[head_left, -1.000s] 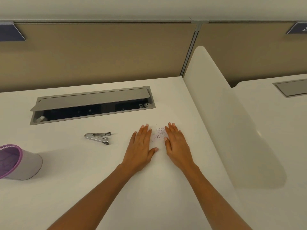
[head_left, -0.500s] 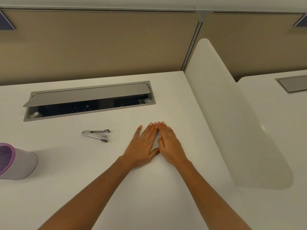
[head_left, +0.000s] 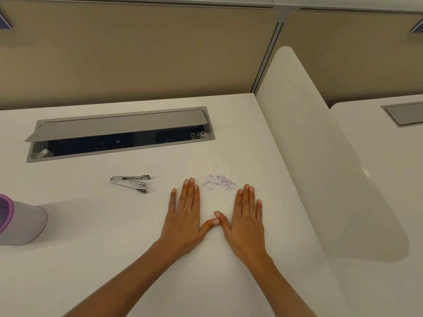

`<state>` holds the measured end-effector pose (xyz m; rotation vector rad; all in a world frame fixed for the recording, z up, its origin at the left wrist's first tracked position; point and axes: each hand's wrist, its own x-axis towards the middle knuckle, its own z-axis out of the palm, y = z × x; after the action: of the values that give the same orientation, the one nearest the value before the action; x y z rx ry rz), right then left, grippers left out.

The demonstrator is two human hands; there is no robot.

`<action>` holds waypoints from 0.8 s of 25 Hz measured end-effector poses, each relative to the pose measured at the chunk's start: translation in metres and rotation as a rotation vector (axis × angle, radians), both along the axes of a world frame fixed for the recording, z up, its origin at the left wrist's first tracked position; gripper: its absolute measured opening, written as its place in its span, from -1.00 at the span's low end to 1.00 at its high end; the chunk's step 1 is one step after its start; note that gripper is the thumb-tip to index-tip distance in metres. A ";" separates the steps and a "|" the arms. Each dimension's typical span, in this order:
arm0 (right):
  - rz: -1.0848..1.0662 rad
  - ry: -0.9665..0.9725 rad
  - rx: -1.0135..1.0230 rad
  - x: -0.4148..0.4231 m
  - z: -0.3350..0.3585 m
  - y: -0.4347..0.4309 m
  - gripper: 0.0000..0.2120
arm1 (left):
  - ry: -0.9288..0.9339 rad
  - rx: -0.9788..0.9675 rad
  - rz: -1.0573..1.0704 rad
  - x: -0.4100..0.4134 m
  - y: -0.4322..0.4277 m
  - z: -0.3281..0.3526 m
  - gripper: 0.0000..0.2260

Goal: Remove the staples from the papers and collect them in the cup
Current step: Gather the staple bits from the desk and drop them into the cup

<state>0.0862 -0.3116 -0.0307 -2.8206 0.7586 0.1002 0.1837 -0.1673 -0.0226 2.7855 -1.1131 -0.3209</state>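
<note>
Hands pulled apart again, uncovering the staple pile (head_left: pixel 219 182). Just short of it, the left hand (head_left: pixel 184 216) and right hand (head_left: pixel 246 221) lie flat, fingers straight, thumbs touching, nothing held. Way left of the pile is the cup (head_left: pixel 20 221).

Left hand (head_left: pixel 184 216) and right hand (head_left: pixel 246 220) lie flat on desk (head_left: pixel 91 259), side by side, thumb tips touching. Staples (head_left: pixel 219 182) are scattered on desk just past the fingertips, between the two hands. Staple remover (head_left: pixel 130 183) lies left of left hand, apart from it. Cup (head_left: pixel 23 223) sits at far left, cut by frame edge, well apart from staples. Cable hatch (head_left: pixel 119 126) is set into desk behind remover. Divider (head_left: pixel 320 168) stands along desk's right side.
</note>
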 end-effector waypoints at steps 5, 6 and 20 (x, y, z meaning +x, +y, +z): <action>0.092 -0.002 -0.010 0.029 -0.001 -0.008 -0.27 | -0.032 0.013 -0.096 0.018 -0.010 -0.004 -0.23; 0.138 0.004 -0.010 0.033 -0.002 -0.011 -0.29 | -0.040 0.017 -0.138 0.023 -0.012 -0.005 -0.22; 0.234 -0.189 0.248 0.050 0.001 -0.030 -0.44 | 0.134 -0.244 -0.397 0.074 -0.041 0.001 -0.31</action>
<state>0.1359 -0.3414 -0.0300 -2.6218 0.3472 -0.0336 0.2580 -0.2081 -0.0217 2.2877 -1.5503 -0.3744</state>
